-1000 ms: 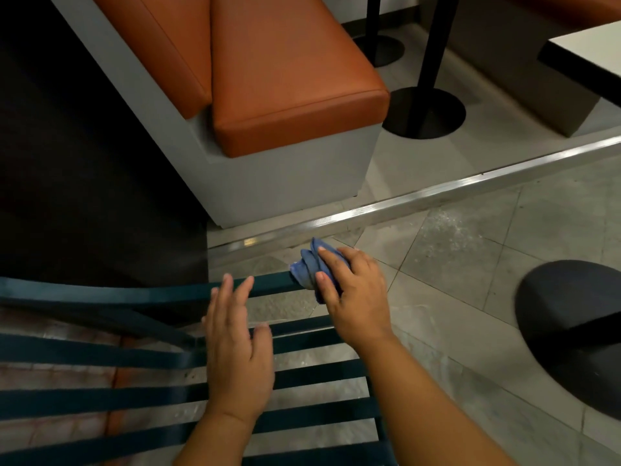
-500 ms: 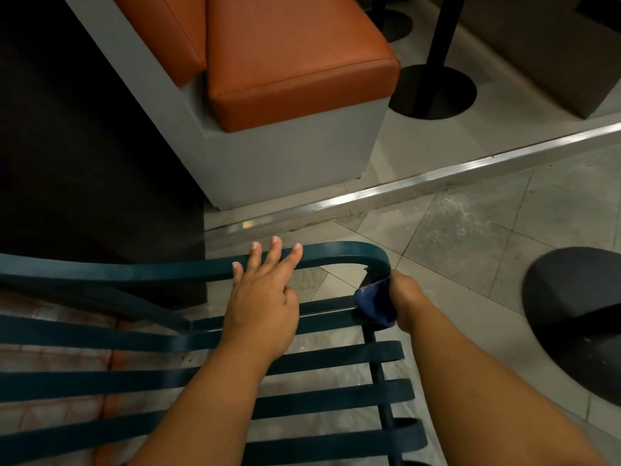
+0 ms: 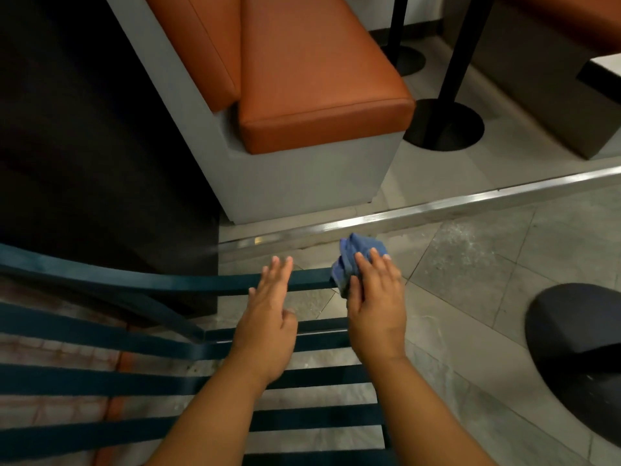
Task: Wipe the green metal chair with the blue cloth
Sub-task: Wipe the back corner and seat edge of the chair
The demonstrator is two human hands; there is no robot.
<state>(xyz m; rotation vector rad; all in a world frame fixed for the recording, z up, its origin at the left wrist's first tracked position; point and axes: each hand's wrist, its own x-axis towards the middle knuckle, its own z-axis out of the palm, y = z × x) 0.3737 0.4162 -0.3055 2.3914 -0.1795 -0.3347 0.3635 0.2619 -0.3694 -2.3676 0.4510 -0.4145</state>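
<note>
The green metal chair [image 3: 100, 378] fills the lower left, its flat slats running left to right and its curved top rail [image 3: 151, 280] crossing in front of me. My right hand [image 3: 376, 304] presses a bunched blue cloth [image 3: 356, 260] onto the rail's right end, fingers wrapped over the cloth. My left hand [image 3: 268, 317] rests flat on the rail just left of it, fingers straight and apart, holding nothing.
An orange cushioned bench [image 3: 316, 72] on a grey base stands ahead. A metal floor strip [image 3: 437, 210] crosses the tiles. Black table bases sit at the upper right [image 3: 443, 126] and the right edge [image 3: 578, 358]. A dark wall [image 3: 84, 129] is on the left.
My right hand has come back up with the cloth from the chair's right side post to the end of the top rail. My left hand has stayed on the rail.
</note>
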